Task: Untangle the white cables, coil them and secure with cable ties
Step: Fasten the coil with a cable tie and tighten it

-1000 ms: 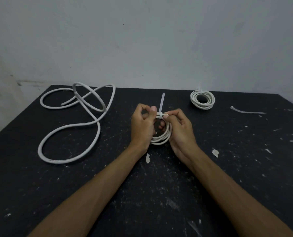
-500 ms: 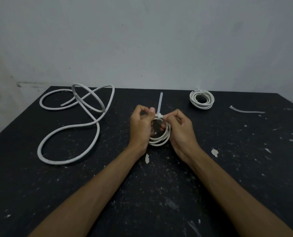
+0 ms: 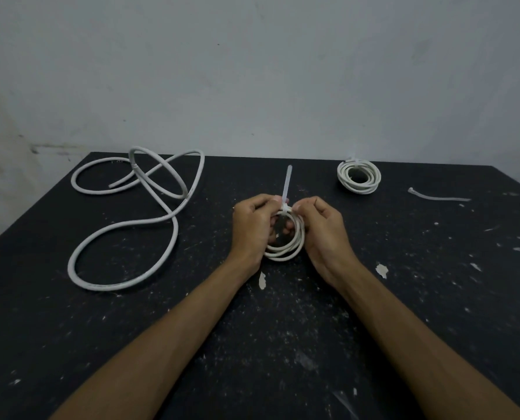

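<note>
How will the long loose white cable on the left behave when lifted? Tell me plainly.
The long loose white cable probably holds its shape somewhat: one loop stands up off the black table unsupported. It likely springs back when coiled, so it needs holding until tied. Its trailing loops would probably drag and swing.

Readable text: none is to be found.
Loose cable [image 3: 125,228]: faint dark marks are seen along the jacket, too small to be read.
Coils: no print can be made out on the held coil [image 3: 286,253] or the tied coil [image 3: 358,177].
Cable ties: no lettering is seen.
Desk [image 3: 434,298]: only pale flecks and scratches are shown, no label or number.
Wall: no sign is carried.
</note>
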